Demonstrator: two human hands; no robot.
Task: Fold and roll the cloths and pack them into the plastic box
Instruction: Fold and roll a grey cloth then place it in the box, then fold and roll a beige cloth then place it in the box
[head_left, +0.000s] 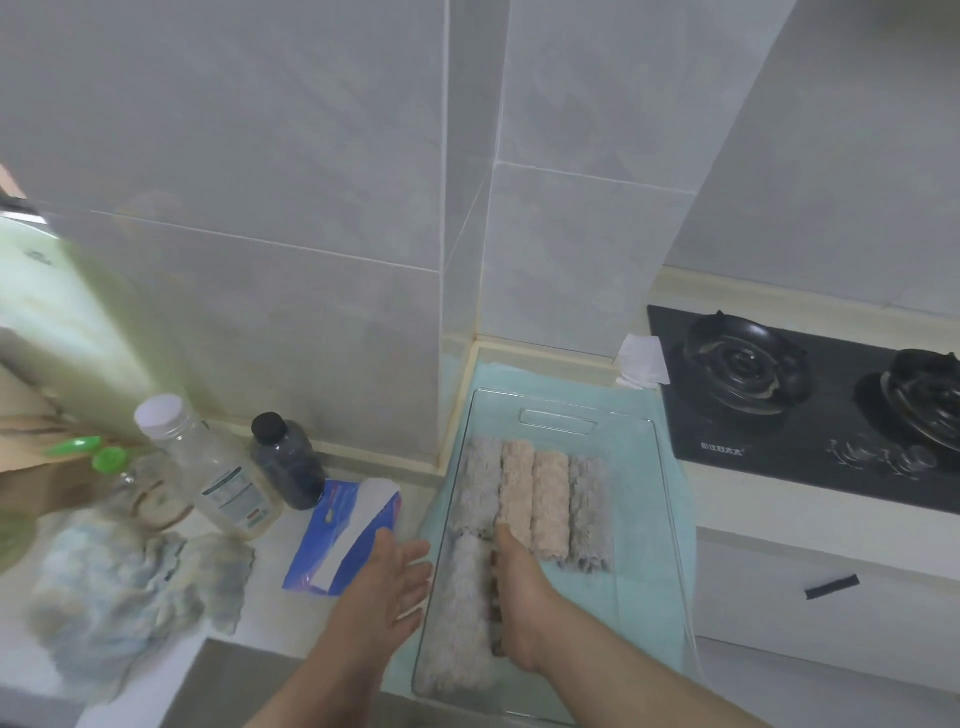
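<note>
A white desk (737, 509) runs under grey tiled walls (260, 156), with a black gas hob (810, 405) at right. At lower centre the plastic box (670, 519) sits on a teal towel (519, 379) and holds rolled cloths (545, 499). The left hand (389, 577) is spread beside the box, while the right hand (524, 603) lies inside against a grey roll (457, 613); whether it grips cannot be told.

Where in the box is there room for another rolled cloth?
The near-right part of the plastic box is bare, bordered by the right hand, the far row of rolls and its right wall. The counter to the left is crowded with bottles and loose cloths.
</note>
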